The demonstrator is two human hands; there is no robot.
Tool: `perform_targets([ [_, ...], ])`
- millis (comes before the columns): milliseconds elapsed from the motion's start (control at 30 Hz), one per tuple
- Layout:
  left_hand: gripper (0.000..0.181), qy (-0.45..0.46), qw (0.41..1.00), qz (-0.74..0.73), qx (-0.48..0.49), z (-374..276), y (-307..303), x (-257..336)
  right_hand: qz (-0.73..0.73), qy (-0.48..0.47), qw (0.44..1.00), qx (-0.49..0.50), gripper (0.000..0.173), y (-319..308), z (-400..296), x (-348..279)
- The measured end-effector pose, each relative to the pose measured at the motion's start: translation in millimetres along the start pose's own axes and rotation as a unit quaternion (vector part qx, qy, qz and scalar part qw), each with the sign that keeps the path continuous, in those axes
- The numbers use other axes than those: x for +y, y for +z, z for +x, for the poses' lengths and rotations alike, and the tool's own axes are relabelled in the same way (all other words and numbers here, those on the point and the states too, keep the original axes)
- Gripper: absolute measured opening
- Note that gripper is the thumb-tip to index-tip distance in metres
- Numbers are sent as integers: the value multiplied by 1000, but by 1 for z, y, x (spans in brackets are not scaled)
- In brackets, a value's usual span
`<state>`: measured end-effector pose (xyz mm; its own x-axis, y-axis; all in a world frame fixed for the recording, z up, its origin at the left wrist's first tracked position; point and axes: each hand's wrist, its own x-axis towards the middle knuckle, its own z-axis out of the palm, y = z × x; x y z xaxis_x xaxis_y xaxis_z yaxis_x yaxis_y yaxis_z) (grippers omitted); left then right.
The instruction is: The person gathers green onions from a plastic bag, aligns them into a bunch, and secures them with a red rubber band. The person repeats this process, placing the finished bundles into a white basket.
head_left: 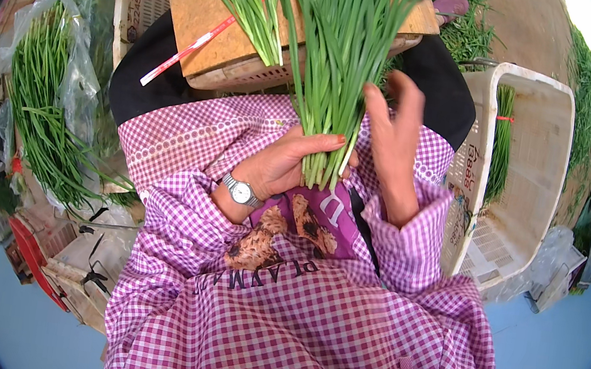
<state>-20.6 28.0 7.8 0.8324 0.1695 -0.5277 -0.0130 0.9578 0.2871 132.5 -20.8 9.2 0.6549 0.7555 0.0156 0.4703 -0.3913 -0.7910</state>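
A thick bunch of green Chinese chives (339, 77) is held upright over my lap, its pale stem ends pointing toward me. My left hand (299, 157), wearing a wristwatch (241, 193), is wrapped around the lower stems with the thumb across the front. Just right of the bunch, my right hand (396, 131) is raised with fingers apart and slightly blurred; it seems to grip nothing. A smaller pile of chives (253, 3) lies on the wooden board (200, 12) in front of me. Beside that pile, a red and white printed strip (187, 50) sticks out over the board's edge.
At right stands a white plastic crate (556, 164) holding a chive bundle (501, 140) tied with a red band. Loose chives (39, 69) lie in clear plastic (82, 69) at left. Another crate (123, 2) stands at upper left. Green trimmings (469, 33) cover the ground beyond the board.
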Motion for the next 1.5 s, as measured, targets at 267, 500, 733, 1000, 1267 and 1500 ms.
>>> perform_targets([
  [267, 29, 24, 999, -32, 27, 3, 11, -4, -41, -256, 951, -172, 48, -37, -67, -36],
  [500, 28, 10, 997, -82, 1, 1, 7, -12, -59, -250, 948, -187, 33, -29, -67, -25],
  [733, 29, 9, 995, -95, -27, 4, 2, -17, -22, -247, 951, -183, 24, -29, -73, -21],
  [1000, 30, -19, 996, -75, -31, 5, 1, -16, 112, -196, 958, -175, 24, -45, -81, -34],
  [1267, 28, -4, 995, -89, -35, 6, 1, -17, -74, -262, 950, -152, 27, -23, -73, -29],
  [1500, 29, 20, 997, -75, -12, 7, 8, -17, -62, -225, 957, -174, 21, -24, -78, -26],
])
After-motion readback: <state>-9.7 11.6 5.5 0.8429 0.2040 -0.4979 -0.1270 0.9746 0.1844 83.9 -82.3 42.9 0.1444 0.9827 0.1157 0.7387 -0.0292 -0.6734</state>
